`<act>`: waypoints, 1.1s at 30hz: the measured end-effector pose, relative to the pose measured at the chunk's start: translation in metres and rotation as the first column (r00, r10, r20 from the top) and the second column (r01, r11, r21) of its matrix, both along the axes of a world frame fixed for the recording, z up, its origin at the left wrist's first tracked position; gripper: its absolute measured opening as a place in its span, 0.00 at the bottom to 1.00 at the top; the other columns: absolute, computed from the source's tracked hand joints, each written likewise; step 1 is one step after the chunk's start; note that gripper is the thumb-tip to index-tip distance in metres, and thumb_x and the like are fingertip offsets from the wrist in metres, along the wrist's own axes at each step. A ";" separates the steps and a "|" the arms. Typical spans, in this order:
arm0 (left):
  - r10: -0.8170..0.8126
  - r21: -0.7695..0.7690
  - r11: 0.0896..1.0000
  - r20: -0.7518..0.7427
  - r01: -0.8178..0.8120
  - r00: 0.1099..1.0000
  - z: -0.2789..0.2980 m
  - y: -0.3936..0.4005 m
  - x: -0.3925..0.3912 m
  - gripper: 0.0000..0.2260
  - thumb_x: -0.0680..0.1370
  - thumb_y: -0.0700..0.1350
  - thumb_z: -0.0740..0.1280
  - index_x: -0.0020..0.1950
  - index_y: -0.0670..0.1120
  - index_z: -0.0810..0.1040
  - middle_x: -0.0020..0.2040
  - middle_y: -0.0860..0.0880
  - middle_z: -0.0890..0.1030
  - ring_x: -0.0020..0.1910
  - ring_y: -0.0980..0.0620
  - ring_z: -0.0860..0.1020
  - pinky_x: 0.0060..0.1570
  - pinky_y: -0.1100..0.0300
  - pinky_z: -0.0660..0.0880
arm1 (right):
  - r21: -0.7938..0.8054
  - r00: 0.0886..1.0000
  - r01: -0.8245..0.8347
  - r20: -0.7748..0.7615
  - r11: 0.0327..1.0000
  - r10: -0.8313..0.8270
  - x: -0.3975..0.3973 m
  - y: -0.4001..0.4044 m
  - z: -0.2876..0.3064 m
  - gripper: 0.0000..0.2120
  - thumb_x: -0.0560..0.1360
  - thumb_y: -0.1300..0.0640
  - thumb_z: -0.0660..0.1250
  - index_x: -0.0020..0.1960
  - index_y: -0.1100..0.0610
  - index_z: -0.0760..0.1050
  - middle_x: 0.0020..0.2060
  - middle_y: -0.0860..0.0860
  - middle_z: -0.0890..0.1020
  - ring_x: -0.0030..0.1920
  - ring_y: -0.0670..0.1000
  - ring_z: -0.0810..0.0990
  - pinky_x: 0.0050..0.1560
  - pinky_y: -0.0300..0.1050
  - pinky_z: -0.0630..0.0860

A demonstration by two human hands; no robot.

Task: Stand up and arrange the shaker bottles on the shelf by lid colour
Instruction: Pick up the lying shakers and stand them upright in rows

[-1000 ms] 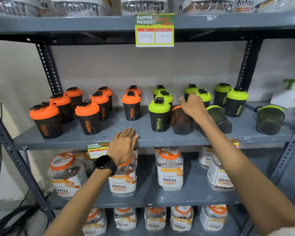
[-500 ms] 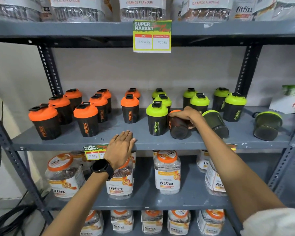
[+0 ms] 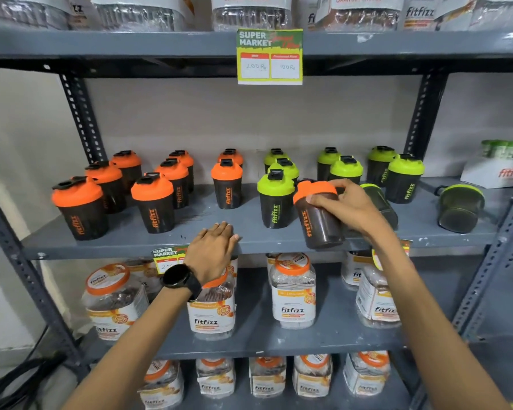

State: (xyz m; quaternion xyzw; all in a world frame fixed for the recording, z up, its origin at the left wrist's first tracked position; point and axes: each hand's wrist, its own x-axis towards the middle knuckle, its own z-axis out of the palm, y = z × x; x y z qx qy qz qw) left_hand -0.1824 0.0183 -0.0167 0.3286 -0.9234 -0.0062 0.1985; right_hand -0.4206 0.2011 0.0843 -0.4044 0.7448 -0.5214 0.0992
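Observation:
My right hand (image 3: 342, 207) grips an orange-lidded shaker bottle (image 3: 319, 220) near its lid, holding it tilted above the front edge of the grey middle shelf (image 3: 190, 232). Several upright orange-lidded shakers (image 3: 153, 202) stand on the shelf's left half. Several upright green-lidded shakers (image 3: 276, 199) stand on its right half. A green-lidded shaker (image 3: 381, 202) lies on its side just behind my right hand. Another green-lidded shaker (image 3: 459, 207) lies on its side at the far right. My left hand (image 3: 212, 250) rests flat on the shelf's front edge, holding nothing.
Fitfizz jars (image 3: 292, 291) with orange lids fill the two lower shelves. More jars line the top shelf behind a price tag (image 3: 269, 56). A white Fitfizz box (image 3: 498, 168) sits at the shelf's far right. Black cables (image 3: 18, 377) lie on the floor at left.
My right hand has lifted the lying orange-lidded shaker off the shelf and brought it forward, turning it nearly upright. My left hand has stayed on the shelf edge.

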 end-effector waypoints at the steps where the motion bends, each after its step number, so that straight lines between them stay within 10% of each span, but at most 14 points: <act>1: -0.008 0.000 1.000 0.002 0.008 1.000 0.000 0.000 0.005 0.22 0.85 0.55 0.48 0.72 0.46 0.70 0.75 0.44 0.72 0.76 0.46 0.68 0.76 0.48 0.61 | -0.064 0.997 -0.069 0.015 0.996 0.070 0.009 0.004 0.001 0.34 0.61 0.42 0.79 0.63 0.51 0.74 0.52 0.50 0.84 0.52 0.49 0.84 0.54 0.44 0.80; 7: 0.018 0.008 1.000 -0.016 -0.018 1.000 -0.001 -0.017 0.054 0.22 0.85 0.54 0.49 0.73 0.44 0.69 0.75 0.44 0.71 0.76 0.45 0.68 0.77 0.45 0.60 | -0.274 0.897 -0.427 -0.006 0.862 0.442 0.073 -0.017 0.005 0.31 0.73 0.60 0.74 0.72 0.52 0.66 0.64 0.50 0.80 0.64 0.47 0.79 0.63 0.41 0.75; 18: 0.000 0.060 0.998 -0.043 0.002 0.999 0.001 -0.034 0.090 0.23 0.86 0.51 0.49 0.77 0.42 0.65 0.78 0.42 0.66 0.79 0.45 0.61 0.79 0.52 0.54 | -0.381 0.887 -0.435 -0.025 0.816 0.461 0.128 -0.140 -0.031 0.31 0.76 0.73 0.66 0.75 0.65 0.57 0.74 0.62 0.65 0.71 0.53 0.69 0.69 0.39 0.69; 33: 0.018 0.039 0.999 -0.036 -0.017 0.999 -0.007 -0.037 0.091 0.24 0.86 0.53 0.48 0.80 0.44 0.60 0.80 0.45 0.62 0.81 0.48 0.57 0.81 0.53 0.49 | -0.260 0.862 -0.446 0.132 0.857 0.489 0.117 -0.141 -0.051 0.36 0.82 0.66 0.59 0.81 0.56 0.42 0.78 0.58 0.60 0.78 0.52 0.60 0.77 0.48 0.58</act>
